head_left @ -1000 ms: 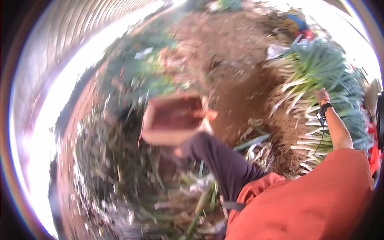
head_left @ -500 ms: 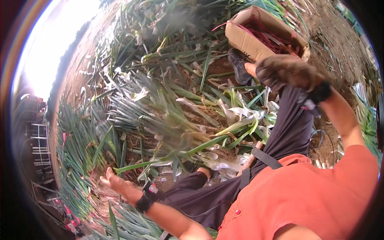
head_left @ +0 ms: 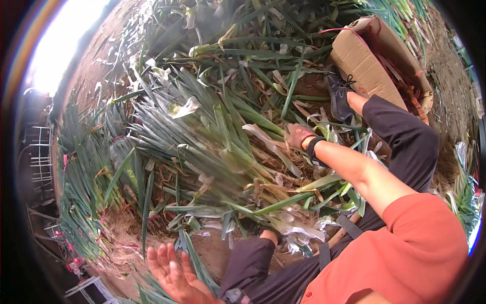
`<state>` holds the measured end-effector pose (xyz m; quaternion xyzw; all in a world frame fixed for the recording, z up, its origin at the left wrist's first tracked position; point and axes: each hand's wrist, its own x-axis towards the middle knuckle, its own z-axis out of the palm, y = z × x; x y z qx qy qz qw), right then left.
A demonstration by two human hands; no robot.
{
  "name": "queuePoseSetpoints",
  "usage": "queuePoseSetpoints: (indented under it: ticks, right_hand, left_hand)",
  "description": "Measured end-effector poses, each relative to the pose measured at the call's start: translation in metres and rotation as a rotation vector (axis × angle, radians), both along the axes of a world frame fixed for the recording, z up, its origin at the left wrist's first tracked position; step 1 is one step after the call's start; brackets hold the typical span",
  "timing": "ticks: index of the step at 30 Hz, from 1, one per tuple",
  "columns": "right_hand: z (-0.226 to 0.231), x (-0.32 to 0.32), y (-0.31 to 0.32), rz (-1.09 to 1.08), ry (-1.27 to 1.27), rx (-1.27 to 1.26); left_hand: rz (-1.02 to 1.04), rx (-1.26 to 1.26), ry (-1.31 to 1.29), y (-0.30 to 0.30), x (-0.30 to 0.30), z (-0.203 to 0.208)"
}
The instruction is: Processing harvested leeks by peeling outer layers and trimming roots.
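My right hand (head_left: 298, 136), in a dark and reddish glove, reaches down into the heap just left of my shoe. Its fingers look closed around the lower end of a thick green onion (head_left: 263, 121), though leaves and blur partly hide them. At the lower left, my left hand (head_left: 174, 271) is raised with its palm up and fingers spread, holding nothing. Between the hands lies a large pile of green onions (head_left: 177, 116), with long grey-green leaves to the left and pale stalks and stringy roots to the right.
A cardboard box (head_left: 367, 66) with red ties inside stands beyond my shoe (head_left: 339, 93). Tied bundles of green onions (head_left: 91, 202) lie at the left. Loose peeled leaves (head_left: 298, 233) litter the soil before my bent legs. Metal frames (head_left: 40, 152) stand far left.
My right hand has come from beside the box, down and left to the onion stalks. My left hand has dropped lower and stays spread. The view has shifted, with the box farther right.
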<state>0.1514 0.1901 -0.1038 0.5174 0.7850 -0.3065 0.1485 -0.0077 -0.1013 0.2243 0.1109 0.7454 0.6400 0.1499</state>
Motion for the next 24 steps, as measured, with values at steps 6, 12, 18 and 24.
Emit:
queuePoseSetpoints:
  ticks: [6,12,18,24]
  right_hand:
    - [-0.018,0.012,-0.018,0.113,-0.175,-0.114]
    - [0.034,0.049,-0.005,-0.086,-0.146,0.054]
    - [0.118,0.125,0.008,-0.393,0.056,0.219]
    - [0.166,0.195,0.005,-0.878,0.812,0.152]
  left_hand:
    - [-0.12,-0.121,-0.022,0.007,-0.003,-0.01]
    - [-0.213,-0.153,0.01,0.015,0.01,0.002]
    - [-0.234,-0.136,0.036,0.018,0.028,0.002]
    - [-0.316,-0.057,0.017,0.017,0.041,0.008]
